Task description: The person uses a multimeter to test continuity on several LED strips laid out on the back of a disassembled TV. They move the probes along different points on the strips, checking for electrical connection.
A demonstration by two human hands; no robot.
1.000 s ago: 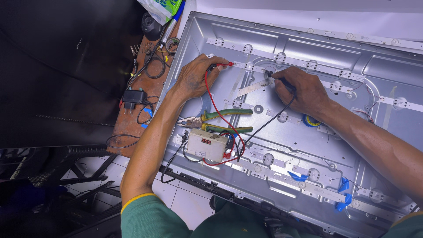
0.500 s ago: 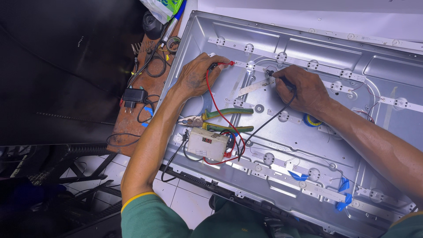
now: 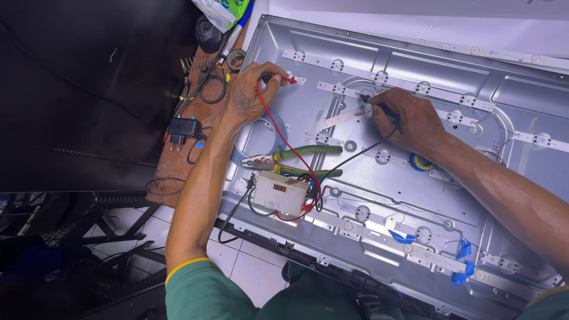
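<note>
Left hand (image 3: 249, 95) pinches the red probe (image 3: 283, 79) onto a light strip (image 3: 379, 78) at 11 o'clock inside the metal back pan (image 3: 533, 101); right hand (image 3: 409, 121) grips the black probe (image 3: 373, 105) near centre. Pan also holds green-handled pliers (image 3: 296, 161) & beige tester box (image 3: 281, 192) w/ red display at 7 o'clock, both leads running to it. Green-white plastic bag (image 3: 222, 10) sits at 12 o'clock, outside the pan.

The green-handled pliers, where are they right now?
In the head view, the pliers lie on the metal back panel, left of centre, just above the small white tester box and below the left hand.
</note>
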